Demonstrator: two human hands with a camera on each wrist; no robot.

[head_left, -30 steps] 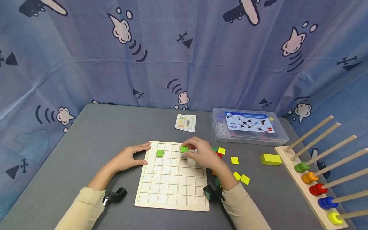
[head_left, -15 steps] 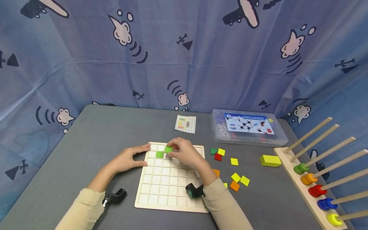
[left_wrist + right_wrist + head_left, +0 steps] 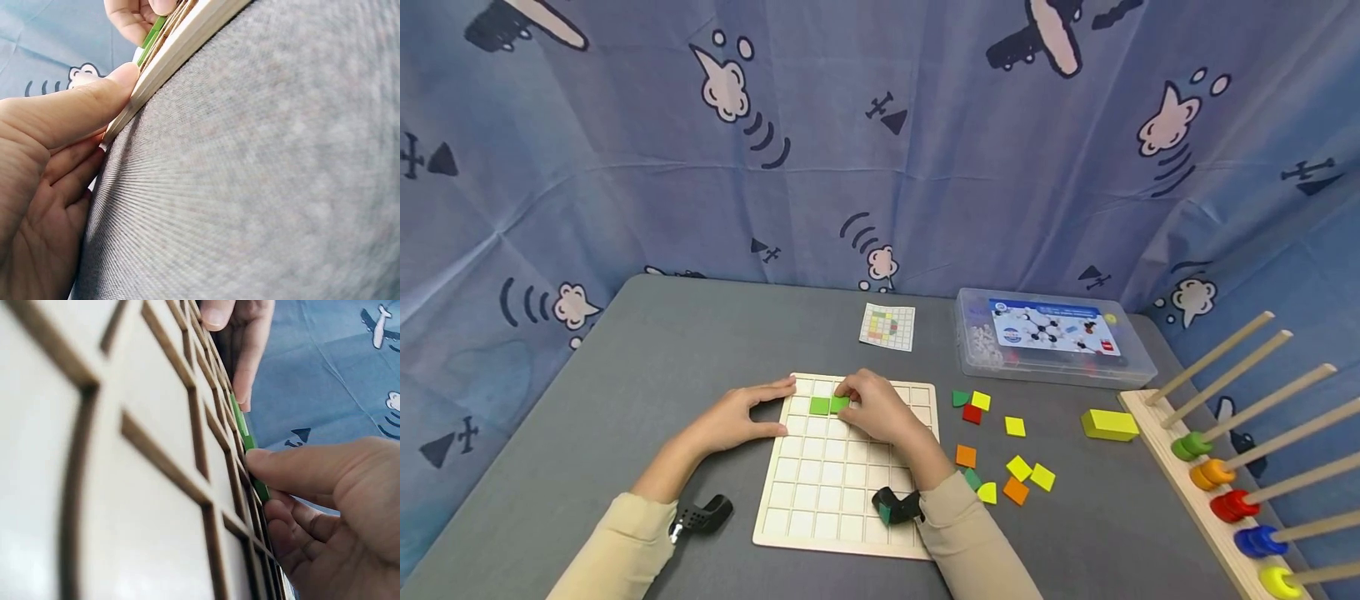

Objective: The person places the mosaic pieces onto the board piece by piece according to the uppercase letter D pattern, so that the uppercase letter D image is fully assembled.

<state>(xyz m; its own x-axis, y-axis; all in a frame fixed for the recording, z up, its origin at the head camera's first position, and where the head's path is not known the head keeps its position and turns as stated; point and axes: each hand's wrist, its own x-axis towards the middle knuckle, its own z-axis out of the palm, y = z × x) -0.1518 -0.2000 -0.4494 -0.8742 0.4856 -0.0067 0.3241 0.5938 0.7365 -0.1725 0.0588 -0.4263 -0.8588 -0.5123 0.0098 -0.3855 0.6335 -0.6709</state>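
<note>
My right hand (image 3: 877, 408) pinches a green square tile (image 3: 839, 404) between thumb and fingers, low over the wooden grid board (image 3: 805, 498). Right beside it, another green tile (image 3: 819, 406) lies in a cell of the second row. In the right wrist view the pinched tile (image 3: 260, 489) is partly hidden by the thumb. My left hand (image 3: 733, 417) rests against the board's left edge, thumb and fingers spread apart. Its thumb (image 3: 94, 103) touches the board's side (image 3: 165, 65) in the left wrist view.
Loose tiles lie right of the board, among them a red tile (image 3: 972, 414), an orange tile (image 3: 966, 456) and a yellow tile (image 3: 1015, 427). Behind are a pattern card (image 3: 887, 327) and a plastic box (image 3: 1052, 335). Rightward stand a yellow block (image 3: 1109, 425) and a peg rack (image 3: 1180, 475).
My right hand has carried the green tile leftward across the board and down beside the other green tile. The left hand has stayed at the board's edge.
</note>
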